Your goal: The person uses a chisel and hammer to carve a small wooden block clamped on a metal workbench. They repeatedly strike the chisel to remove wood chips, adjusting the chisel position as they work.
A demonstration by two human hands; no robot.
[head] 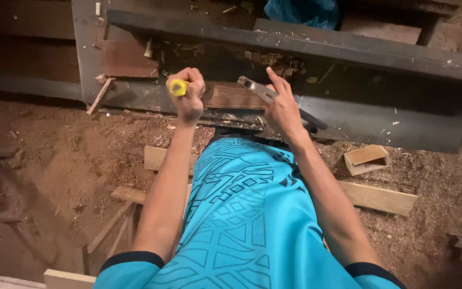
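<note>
Yellow-handled tool (178,87) mostly hidden in left hand (189,96); hammer (260,91) half-hidden behind right hand (283,109)

L hand (188,96) grips yellow-handled tool (178,87); R hand (283,109) holds hammer (258,90).

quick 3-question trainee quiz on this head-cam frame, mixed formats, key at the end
1. True or false: the left hand grips a tool with a yellow handle end.
2. What does the right hand hold? A) a metal hammer B) a paintbrush C) a saw
3. Fill in: the small open wooden box lies on the ____-covered ground.

Key: 1 true; 2 A; 3 sawdust
</note>
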